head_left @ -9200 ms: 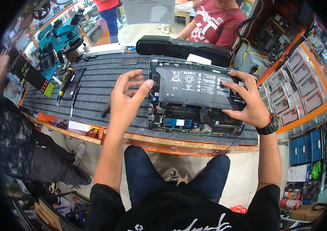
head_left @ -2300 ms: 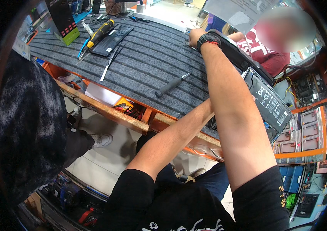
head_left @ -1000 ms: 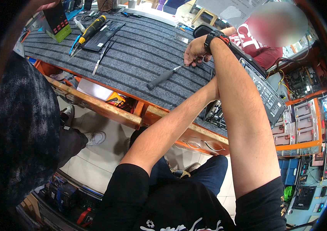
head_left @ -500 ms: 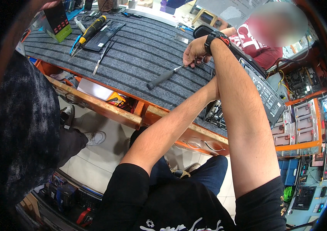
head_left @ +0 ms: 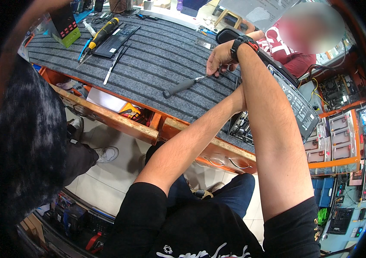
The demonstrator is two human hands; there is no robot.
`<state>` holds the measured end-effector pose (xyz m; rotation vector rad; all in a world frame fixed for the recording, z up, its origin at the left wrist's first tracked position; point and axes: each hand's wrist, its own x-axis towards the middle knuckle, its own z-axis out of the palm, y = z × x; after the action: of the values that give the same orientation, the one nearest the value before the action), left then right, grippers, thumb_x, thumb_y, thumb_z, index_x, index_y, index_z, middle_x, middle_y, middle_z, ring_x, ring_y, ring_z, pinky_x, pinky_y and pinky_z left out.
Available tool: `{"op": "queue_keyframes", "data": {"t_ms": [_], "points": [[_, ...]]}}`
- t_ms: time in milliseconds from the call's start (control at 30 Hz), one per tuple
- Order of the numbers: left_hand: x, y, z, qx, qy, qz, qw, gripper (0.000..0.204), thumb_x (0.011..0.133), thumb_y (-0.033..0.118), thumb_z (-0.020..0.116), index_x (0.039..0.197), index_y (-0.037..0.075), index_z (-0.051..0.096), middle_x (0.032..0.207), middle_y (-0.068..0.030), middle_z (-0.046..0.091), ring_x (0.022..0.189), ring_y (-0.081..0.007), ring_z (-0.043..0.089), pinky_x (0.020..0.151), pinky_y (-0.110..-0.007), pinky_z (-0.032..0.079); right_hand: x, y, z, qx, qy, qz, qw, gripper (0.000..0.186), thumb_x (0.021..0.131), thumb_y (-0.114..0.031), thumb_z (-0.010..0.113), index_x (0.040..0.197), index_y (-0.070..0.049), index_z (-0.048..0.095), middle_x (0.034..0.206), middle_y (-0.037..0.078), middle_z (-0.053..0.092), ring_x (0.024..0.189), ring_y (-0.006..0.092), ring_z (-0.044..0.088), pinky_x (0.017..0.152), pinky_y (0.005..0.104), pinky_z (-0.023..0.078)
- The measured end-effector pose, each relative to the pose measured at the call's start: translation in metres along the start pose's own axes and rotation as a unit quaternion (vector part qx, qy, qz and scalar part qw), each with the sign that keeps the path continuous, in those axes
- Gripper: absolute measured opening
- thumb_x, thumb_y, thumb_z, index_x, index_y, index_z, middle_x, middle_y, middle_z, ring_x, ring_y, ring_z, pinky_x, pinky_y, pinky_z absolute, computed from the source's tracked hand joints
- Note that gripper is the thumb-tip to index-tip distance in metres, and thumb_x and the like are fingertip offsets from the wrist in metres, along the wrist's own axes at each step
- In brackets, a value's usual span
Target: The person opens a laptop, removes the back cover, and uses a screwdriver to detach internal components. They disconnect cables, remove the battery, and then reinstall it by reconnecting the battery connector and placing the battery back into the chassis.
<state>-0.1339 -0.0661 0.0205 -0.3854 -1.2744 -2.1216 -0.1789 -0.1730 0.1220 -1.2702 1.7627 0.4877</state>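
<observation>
My right hand [head_left: 221, 59], a watch on its wrist, is at the far right part of the bench. Its thumb and fingertips pinch the metal tip end of a grey-handled screwdriver [head_left: 179, 88], whose handle points left over the mat. An opened laptop [head_left: 242, 129] with bare inner parts lies under my forearms. Its large dark battery [head_left: 302, 112] shows right of my right forearm. My left forearm [head_left: 196, 137] passes behind the right one, which hides my left hand near the laptop. Whether something tiny sits at the screwdriver's tip cannot be made out.
On the striped grey mat [head_left: 148, 64] lie tweezers [head_left: 114, 66], a black battery pack [head_left: 118, 41] and a yellow-black screwdriver [head_left: 103, 34]. An open drawer [head_left: 105, 112] juts out below the bench edge. One person [head_left: 292, 60] sits across; another [head_left: 32, 129] stands at left.
The screwdriver's handle has shifted slightly left and up, while my right hand has moved a little to the right. My forearms stay almost where they were.
</observation>
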Motion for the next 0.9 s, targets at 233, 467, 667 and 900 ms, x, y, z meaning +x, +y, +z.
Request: {"op": "queue_keyframes", "data": {"t_ms": [233,467,667,900], "points": [[-0.003,0.007,0.004,0.151,0.008,0.084,0.985,0.041,0.088,0.009,0.077,0.125,0.005,0.059,0.122,-0.008,0.065,0.11,-0.0169,0.061,0.094,-0.033,0.051,-0.004,-0.001,-0.002,-0.028,-0.015,0.017,0.999,0.015,0.093,-0.023,0.073,0.106,-0.017,0.075,0.083,-0.008,0.069,0.066,0.0032,0.057,0.053,0.022,0.041],[-0.001,0.023,0.017,0.296,0.028,0.023,0.955,0.04,0.088,0.011,0.076,0.125,0.004,0.061,0.127,-0.0117,0.065,0.117,-0.0215,0.061,0.098,-0.036,0.05,-0.008,-0.02,-0.006,-0.253,0.143,-0.105,0.951,0.03,0.082,-0.022,0.078,0.11,-0.012,0.074,0.091,0.001,0.072,0.084,0.0164,0.068,0.065,0.0333,0.052],[0.004,-0.025,-0.015,0.101,0.03,0.019,0.994,0.036,0.092,0.018,0.074,0.124,0.005,0.062,0.114,-0.011,0.068,0.108,-0.0215,0.063,0.096,-0.04,0.049,-0.038,-0.07,0.081,-0.409,0.217,-0.286,0.839,0.041,0.077,-0.021,0.081,0.114,-0.009,0.068,0.113,0.012,0.068,0.112,0.0291,0.065,0.091,0.0428,0.054],[0.007,0.003,0.01,0.159,0.081,-0.048,0.983,0.034,0.08,0.021,0.085,0.103,0.001,0.07,0.087,-0.0065,0.073,0.078,-0.0141,0.066,0.074,-0.033,0.053,-0.035,-0.064,0.116,-0.478,0.357,-0.348,0.723,0.015,0.091,-0.012,0.059,0.105,-0.006,0.063,0.094,0.013,0.068,0.092,0.0328,0.071,0.078,0.0436,0.06]]}}
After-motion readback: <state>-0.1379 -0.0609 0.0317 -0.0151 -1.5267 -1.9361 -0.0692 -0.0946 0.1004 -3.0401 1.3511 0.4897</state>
